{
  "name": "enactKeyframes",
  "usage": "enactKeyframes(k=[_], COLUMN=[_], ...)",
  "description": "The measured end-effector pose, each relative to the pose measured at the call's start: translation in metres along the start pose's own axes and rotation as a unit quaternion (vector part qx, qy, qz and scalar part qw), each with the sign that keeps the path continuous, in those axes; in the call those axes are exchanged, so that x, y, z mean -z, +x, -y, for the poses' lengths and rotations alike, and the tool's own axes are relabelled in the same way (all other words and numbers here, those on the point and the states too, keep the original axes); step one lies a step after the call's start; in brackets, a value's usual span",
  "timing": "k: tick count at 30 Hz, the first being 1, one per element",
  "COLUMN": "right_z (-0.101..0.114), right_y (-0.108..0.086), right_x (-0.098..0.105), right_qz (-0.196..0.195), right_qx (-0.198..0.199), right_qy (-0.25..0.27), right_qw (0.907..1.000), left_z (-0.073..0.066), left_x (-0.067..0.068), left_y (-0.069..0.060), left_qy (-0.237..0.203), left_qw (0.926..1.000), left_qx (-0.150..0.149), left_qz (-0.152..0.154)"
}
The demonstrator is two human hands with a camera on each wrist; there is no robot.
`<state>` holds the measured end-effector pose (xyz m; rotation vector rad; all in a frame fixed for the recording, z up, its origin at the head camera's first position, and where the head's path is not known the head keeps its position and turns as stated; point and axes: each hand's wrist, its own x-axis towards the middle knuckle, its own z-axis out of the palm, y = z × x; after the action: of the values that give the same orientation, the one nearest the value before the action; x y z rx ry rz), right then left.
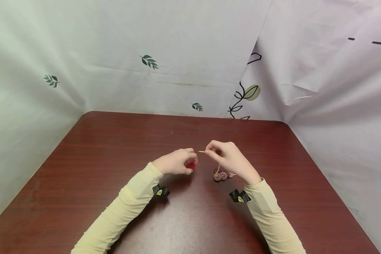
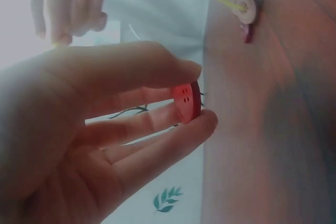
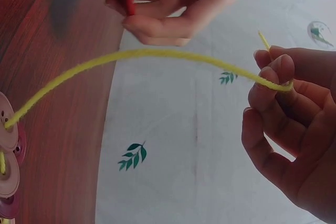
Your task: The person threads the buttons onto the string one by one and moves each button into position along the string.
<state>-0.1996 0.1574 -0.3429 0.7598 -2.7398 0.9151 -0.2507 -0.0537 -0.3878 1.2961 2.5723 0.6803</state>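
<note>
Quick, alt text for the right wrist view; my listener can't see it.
The right hand pinches a yellow cord near its tip; the cord arcs across to threaded buttons at the left edge. At the top, the left hand holds a red button. Behind are a reddish table and white leaf-print cloth.

Left hand (image 1: 177, 162), right hand (image 1: 231, 158) — near but apart, each in a pinch

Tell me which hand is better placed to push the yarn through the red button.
Probably the right hand: it pinches the yarn near its free tip, which points toward the left hand. That hand grips the red button by its edge, so suits holding it steady.
</note>
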Motion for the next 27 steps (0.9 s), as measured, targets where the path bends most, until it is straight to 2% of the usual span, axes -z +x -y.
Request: enactKeyframes(k=[5,16,18,20,23,27], right_z=[-0.001,-0.003,-0.003,-0.003,-0.003,-0.002], right_y=[-0.001,-0.001,-0.001,-0.001,0.0,0.0], right_x=[0.0,0.0,0.0,0.0,0.001,0.001], right_qz=[0.002,-0.002,-0.003,-0.005,-0.008,-0.007], right_qx=[-0.001,0.003,0.004,0.005,0.007,0.005], right_qy=[-0.002,-0.01,-0.01,-0.01,-0.012,-0.016], right_qw=[1.0,0.9999,0.9999,0.9999,0.9999,0.9998], left_z=[-0.006,-0.006,-0.005,-0.003,-0.002,-0.002], left_x=[0.004,0.008,0.009,0.01,0.013,0.016], left_y=[-0.002,-0.003,-0.002,-0.002,-0.002,-0.004], left_qy=[-0.01,-0.029,-0.051,-0.094,-0.166,-0.229], left_qw=[0.9998,0.9961,0.9942,0.9903,0.9799,0.9653], left_qx=[-0.006,-0.036,-0.044,-0.051,-0.056,-0.054], left_qz=[-0.014,-0.076,-0.084,-0.089,-0.096,-0.114])
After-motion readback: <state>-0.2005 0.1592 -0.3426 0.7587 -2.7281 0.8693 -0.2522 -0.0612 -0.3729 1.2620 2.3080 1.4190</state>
